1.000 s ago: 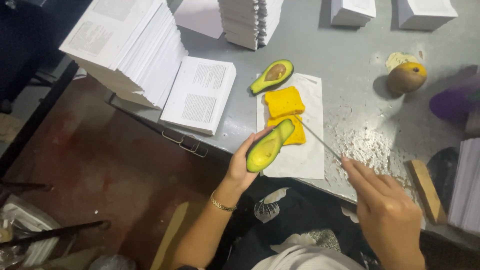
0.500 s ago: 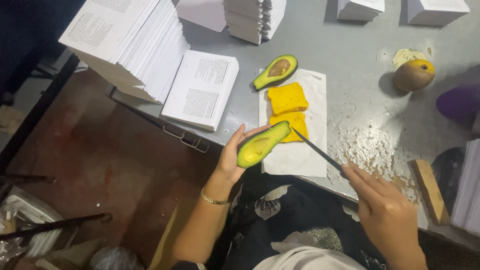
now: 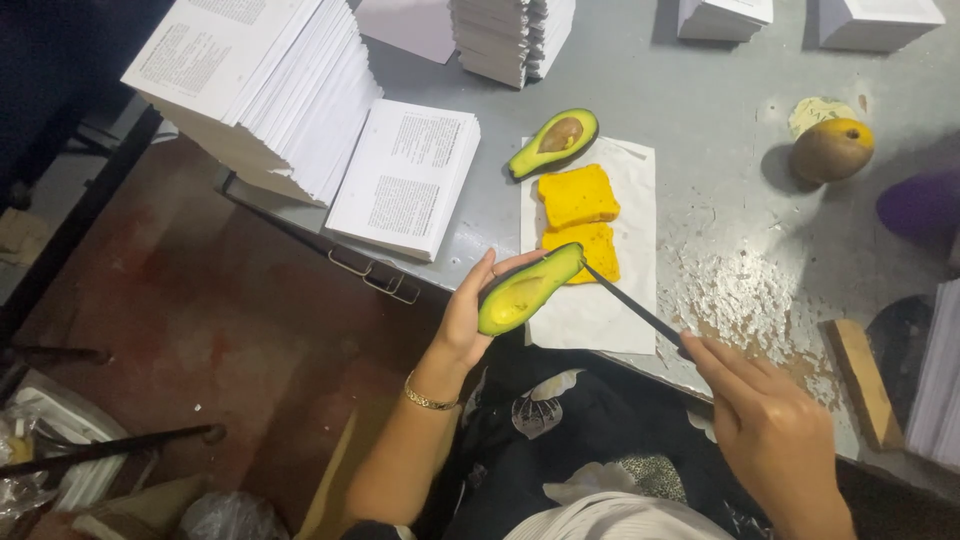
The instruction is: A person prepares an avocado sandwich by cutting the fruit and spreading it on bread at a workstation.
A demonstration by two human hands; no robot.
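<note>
Avocado half point(image 3: 527, 291) lies in the left hand point(image 3: 468, 318), fingers curled around it, cut face up, long axis slanting up-right toward 2 yellow bread slices point(image 3: 578, 196). Right hand point(image 3: 770, 428) pinches a knife point(image 3: 632, 308), tip touching the avocado's end.

Two avocado halves show: one pitted half point(image 3: 527, 291) and one half with its stone point(image 3: 553, 143). Two yellow bread slices point(image 3: 578, 195) lie on one white paper sheet point(image 3: 600, 310). One knife point(image 3: 632, 307), one whole round fruit point(image 3: 832, 150), one wooden block point(image 3: 863, 383), and perhaps six stacks of printed booklets point(image 3: 260, 90), some cut off at the edges.
</note>
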